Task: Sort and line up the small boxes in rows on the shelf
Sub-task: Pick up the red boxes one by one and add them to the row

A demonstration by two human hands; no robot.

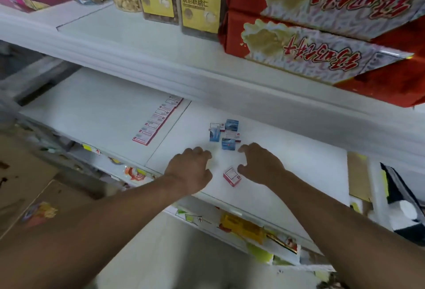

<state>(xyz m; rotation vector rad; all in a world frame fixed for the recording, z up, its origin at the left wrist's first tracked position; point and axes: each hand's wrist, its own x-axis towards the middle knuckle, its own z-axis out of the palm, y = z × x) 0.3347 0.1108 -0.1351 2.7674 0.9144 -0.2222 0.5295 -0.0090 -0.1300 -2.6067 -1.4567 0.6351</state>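
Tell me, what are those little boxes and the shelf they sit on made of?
The small boxes, like the pink and white one and the blue ones, look like thin printed cardboard: crisp folded edges, flat faces. The shelf seems painted metal or laminate, smooth white with a faint sheen; which one, I can't tell.

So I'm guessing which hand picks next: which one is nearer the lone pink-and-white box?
Right. The right hand sits just right of the pink-and-white box, nearly touching; the left hand lies farther off to its left.

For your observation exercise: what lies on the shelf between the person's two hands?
In the head view, one small pink-and-white box lies on the white shelf between the left hand and right hand, touching neither.
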